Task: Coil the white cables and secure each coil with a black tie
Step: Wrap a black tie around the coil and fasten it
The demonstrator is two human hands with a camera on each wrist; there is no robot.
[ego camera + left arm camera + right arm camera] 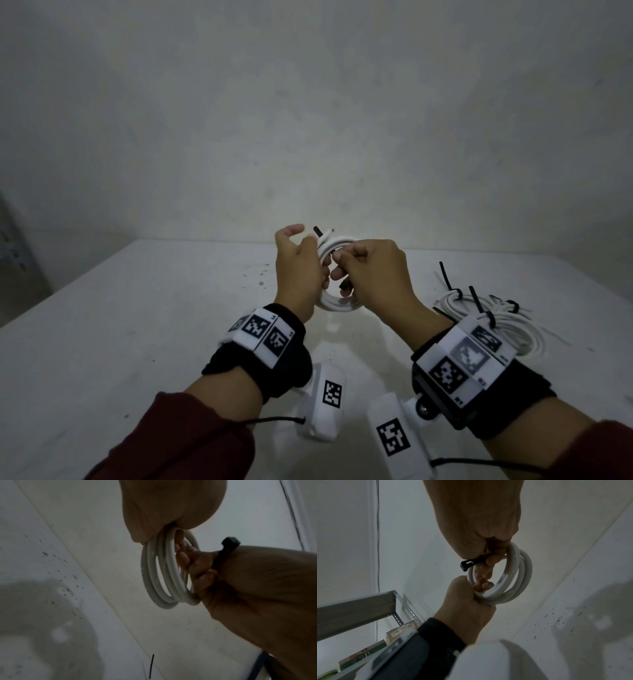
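The cable (161, 574) looked like smooth white plastic with a soft sheen along its loops. The tie (471, 562) was matt black plastic, its head blocky and dull. The surface (137, 325) was white and faintly glossy, throwing back pale reflections, though speckled with dark flecks. The wristbands (291, 359) were black cloth, soft and matt. The sleeves (191, 442) were dark red fabric. The shelf rail (356, 608) showed grey metal, perforated.

Dim, greyish light throughout, soft blurred shadows on the table (137, 308), wide-angle bending at the edges.
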